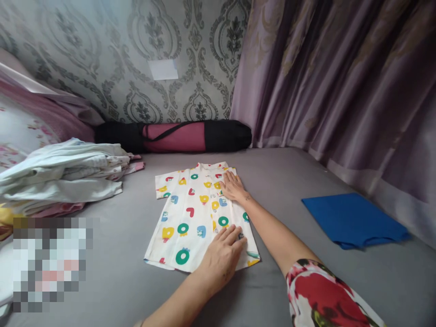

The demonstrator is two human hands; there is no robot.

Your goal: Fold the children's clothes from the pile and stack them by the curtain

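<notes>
A small white short-sleeved shirt printed with colourful letters and figures lies spread on the grey sheet, collar away from me. Its left-side sleeve sticks out flat; on the right side no sleeve shows beyond the edge, and my hand covers part of that area. My right hand rests flat on the upper right of the shirt, just below the collar. Lower down, near the hem and the front buttons, my left hand lies palm down on the cloth. Neither hand grips the fabric.
On the right lies a folded blue garment. A pile of light clothes sits at the left. Against the patterned wall rests a long black and maroon bag. Purple curtains hang at the right. The lower left corner is pixelated.
</notes>
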